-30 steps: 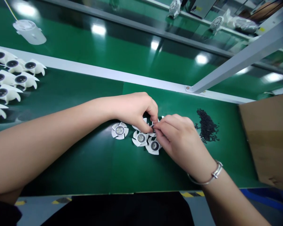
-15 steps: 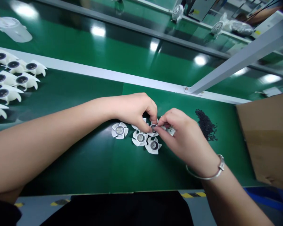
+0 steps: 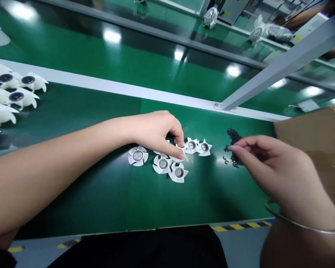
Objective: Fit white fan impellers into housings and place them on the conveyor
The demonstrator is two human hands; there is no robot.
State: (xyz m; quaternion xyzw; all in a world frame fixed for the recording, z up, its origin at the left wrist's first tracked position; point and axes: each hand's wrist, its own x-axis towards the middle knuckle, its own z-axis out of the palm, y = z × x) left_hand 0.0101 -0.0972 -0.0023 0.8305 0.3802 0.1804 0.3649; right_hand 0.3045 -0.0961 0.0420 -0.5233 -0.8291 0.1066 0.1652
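My left hand [image 3: 158, 132] rests its fingers on a white plastic fan wheel [image 3: 176, 155], whose body is mostly hidden under them. Several similar wheels with dark centres lie around it on the green belt [image 3: 106, 193], among them one [image 3: 137, 155] just below my palm and one [image 3: 191, 145] beside my fingertips. My right hand [image 3: 276, 163] hangs to the right, its fingertips just above a heap of small black granules [image 3: 234, 149]. I see nothing held in those fingers, though tiny granules could be hidden.
Rows of larger white fan parts [image 3: 16, 96] stand at the far left. A cardboard box [image 3: 309, 137] sits at the right, beside a grey metal strut [image 3: 279, 63]. A white rail [image 3: 128, 91] runs behind the belt. Yellow-and-black tape [image 3: 240, 226] marks the near edge.
My right hand has moved right, from the fan wheels to the black granules. Two wheels beside my left fingers now show fully. My left hand has barely moved.
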